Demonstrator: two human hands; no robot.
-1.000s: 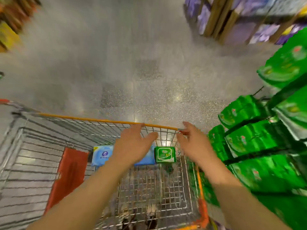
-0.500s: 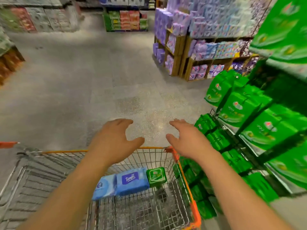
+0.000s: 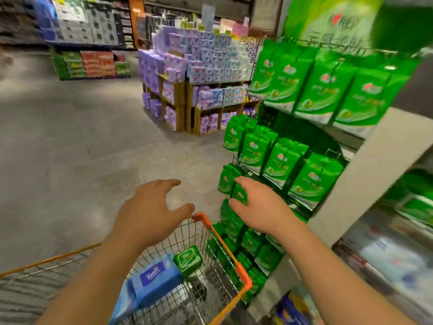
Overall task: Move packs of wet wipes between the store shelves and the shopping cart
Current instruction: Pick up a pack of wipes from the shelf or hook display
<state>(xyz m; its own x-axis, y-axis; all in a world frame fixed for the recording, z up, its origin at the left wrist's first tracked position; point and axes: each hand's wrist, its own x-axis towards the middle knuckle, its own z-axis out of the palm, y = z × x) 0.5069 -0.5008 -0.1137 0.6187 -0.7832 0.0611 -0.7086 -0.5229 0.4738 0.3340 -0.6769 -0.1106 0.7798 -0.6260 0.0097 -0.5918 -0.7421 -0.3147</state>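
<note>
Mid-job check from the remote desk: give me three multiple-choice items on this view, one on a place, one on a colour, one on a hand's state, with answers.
1. Where is the small green pack?
A. In the cart
B. On the floor
C. In the left hand

2. What colour is the cart rim?
A. Blue
B. Orange
C. White

3. How is the left hand?
A. Gripping the blue pack
B. Gripping the cart rim
C. Open, holding nothing

Answers:
1 A: it lies inside the wire basket beside the blue pack.
2 B: the corner and top edge are orange.
3 C: its fingers are spread above the cart with nothing in them.
</note>
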